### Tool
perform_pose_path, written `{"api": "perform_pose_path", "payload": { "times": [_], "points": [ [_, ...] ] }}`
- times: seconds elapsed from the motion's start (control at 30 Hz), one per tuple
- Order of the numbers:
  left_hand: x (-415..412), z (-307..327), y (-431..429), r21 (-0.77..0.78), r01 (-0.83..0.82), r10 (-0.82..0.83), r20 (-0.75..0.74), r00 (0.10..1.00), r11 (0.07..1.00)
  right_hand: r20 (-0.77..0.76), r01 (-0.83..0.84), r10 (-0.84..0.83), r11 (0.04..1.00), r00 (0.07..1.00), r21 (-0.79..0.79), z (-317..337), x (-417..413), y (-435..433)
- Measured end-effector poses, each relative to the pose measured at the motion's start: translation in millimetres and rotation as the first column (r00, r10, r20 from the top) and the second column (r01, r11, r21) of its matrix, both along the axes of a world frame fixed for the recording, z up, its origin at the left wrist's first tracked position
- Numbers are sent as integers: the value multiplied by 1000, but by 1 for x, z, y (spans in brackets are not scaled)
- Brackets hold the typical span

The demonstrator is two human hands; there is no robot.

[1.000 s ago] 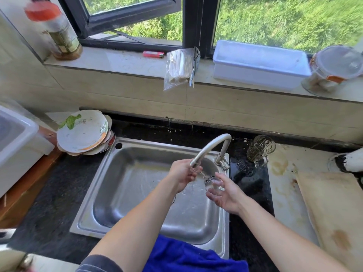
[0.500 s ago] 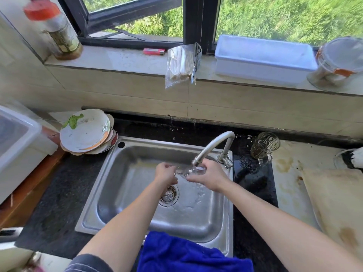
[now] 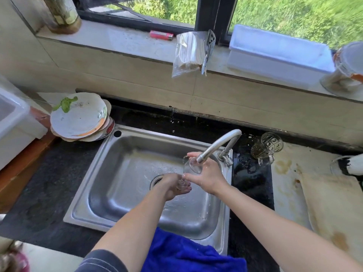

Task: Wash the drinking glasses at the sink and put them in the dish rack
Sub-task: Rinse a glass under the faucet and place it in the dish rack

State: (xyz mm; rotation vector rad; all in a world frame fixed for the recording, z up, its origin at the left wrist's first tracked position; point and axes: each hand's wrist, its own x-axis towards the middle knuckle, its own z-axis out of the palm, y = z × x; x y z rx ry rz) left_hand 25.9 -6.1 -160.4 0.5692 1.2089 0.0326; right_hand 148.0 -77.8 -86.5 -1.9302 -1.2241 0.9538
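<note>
A clear stemmed glass (image 3: 191, 167) is tilted under the spout of the curved metal tap (image 3: 216, 145), over the steel sink (image 3: 110, 173). My right hand (image 3: 208, 174) grips the bowl of the glass, fingers wrapped round it. My left hand (image 3: 174, 186) cups the glass's foot from below, fingers curled round it. Water splashes on the sink floor near the drain (image 3: 156, 181). A second, patterned glass (image 3: 267, 149) lies on its side on the dark counter right of the tap.
Dirty stacked plates (image 3: 78, 116) sit left of the sink. A blue cloth (image 3: 188, 254) hangs over the sink's front edge. A stained white board (image 3: 334, 209) lies at the right. On the windowsill stand a white tub (image 3: 279, 54), a bag of chopsticks (image 3: 188, 53) and a jar (image 3: 60, 14).
The glass has turned more upright under the spout. My left hand dropped from beside the bowl to the foot, while my right hand stays on the bowl. The camera moved closer.
</note>
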Motion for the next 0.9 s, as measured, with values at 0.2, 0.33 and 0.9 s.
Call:
{"api": "perform_pose_path", "payload": {
  "times": [0.2,0.33,0.9],
  "points": [
    [16,14,1,4,62,-62,44,997,998,-224,135,-136,991,965,-16,8,14,-6],
    [15,33,-6,69,270,-269,-19,963,960,-478,413,-426,900,768,-139,-1,10,-2],
    [6,92,3,563,326,-179,-300,937,759,-126,79,-101,984,987,-162,-11,31,-11]
  ]
}}
